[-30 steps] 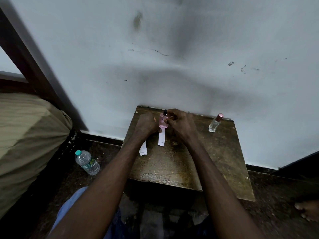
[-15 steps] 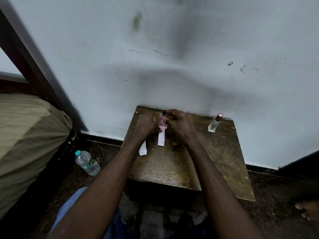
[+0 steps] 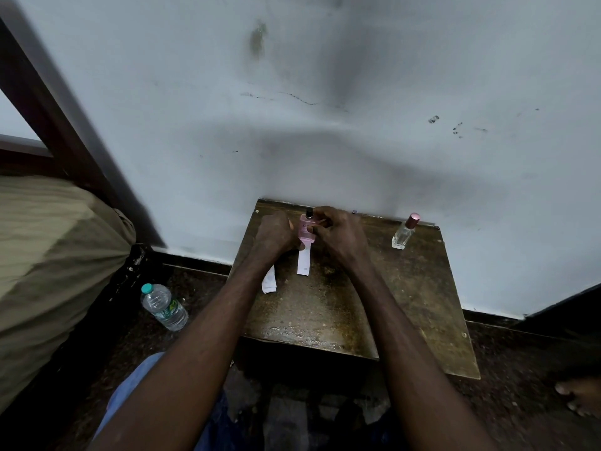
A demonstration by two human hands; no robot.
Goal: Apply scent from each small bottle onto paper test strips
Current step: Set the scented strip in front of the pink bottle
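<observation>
the small pink bottle [image 3: 306,230] stands upright at the back of the table [image 3: 325,314], its black sprayer bare. one white paper strip [image 3: 303,262] lies flat just before it, and a second strip [image 3: 269,281] lies further left, partly hidden. the clear bottle [image 3: 405,232] with a rose cap stands upright, well apart at the right.

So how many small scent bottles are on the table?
2: the pink bottle held between the left hand and right hand at the back; the clear bottle standing alone, back right. Hands might hide more.
</observation>
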